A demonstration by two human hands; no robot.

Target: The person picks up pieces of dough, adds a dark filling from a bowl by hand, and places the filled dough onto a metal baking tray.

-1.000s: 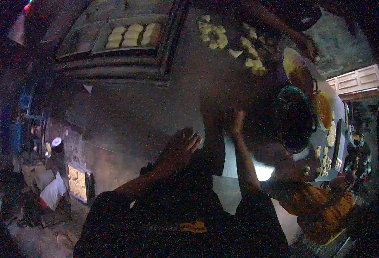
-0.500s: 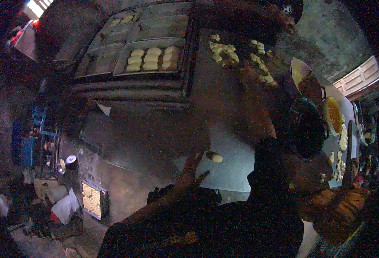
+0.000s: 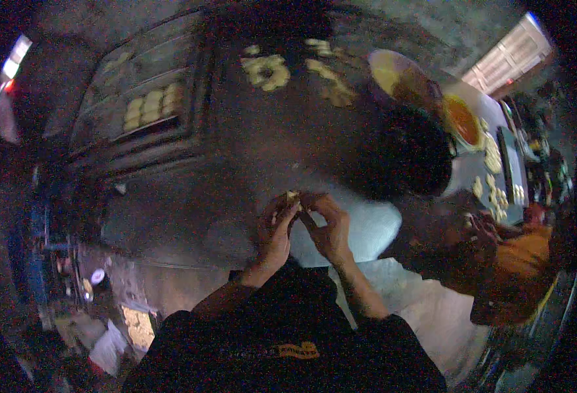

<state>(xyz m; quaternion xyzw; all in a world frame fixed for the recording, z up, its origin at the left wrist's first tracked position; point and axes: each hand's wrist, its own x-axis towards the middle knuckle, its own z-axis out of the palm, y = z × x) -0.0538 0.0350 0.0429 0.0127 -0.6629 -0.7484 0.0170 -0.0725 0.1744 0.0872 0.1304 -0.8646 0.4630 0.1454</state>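
Note:
My left hand (image 3: pixel 275 232) and my right hand (image 3: pixel 329 228) meet above the near part of the metal table (image 3: pixel 229 226). Between their fingertips is a small pale piece of dough (image 3: pixel 293 196). Fingers of both hands are bent in around it and partly cover it. Farther off on the table lie a ring-like cluster of dough pieces (image 3: pixel 272 73) and, to its right, a line of dough pieces (image 3: pixel 333 86).
At the far left, rows of dough rolls (image 3: pixel 152 107) sit in a baking tray (image 3: pixel 145 128). A pale yellow basin (image 3: pixel 388 71) and an orange-filled bowl (image 3: pixel 464 124) stand at right. Near them is a large dark rounded shape (image 3: pixel 406 154). A co-worker's orange clothing (image 3: pixel 521 259) shows at right.
My right hand has come back from the far dough pieces to join my left hand. My left hand has lifted off the table, and both now grip dough. The view has shifted.

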